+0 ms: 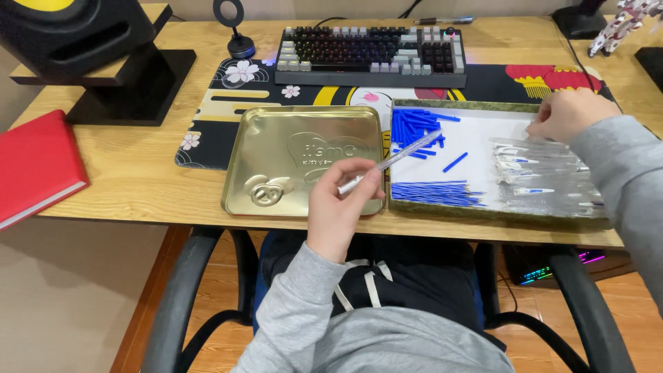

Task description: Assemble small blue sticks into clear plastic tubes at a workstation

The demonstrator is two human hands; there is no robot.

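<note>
Your left hand (338, 207) pinches a clear pen barrel (394, 162) in its fingers; your right hand (570, 114) closes its fingers over the clear barrels (539, 169) in the tray (483, 211).

One head-worn camera looks steeply down and forward from above the seated person, close enough that the lap fills six o'clock. The wooden desk (131, 173) spans the middle; the keyboard (371, 55) sits at twelve (far edge cropped).

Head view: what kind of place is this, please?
Probably a home desk: a wooden desk with a keyboard, a speaker and a printed desk mat.
</note>
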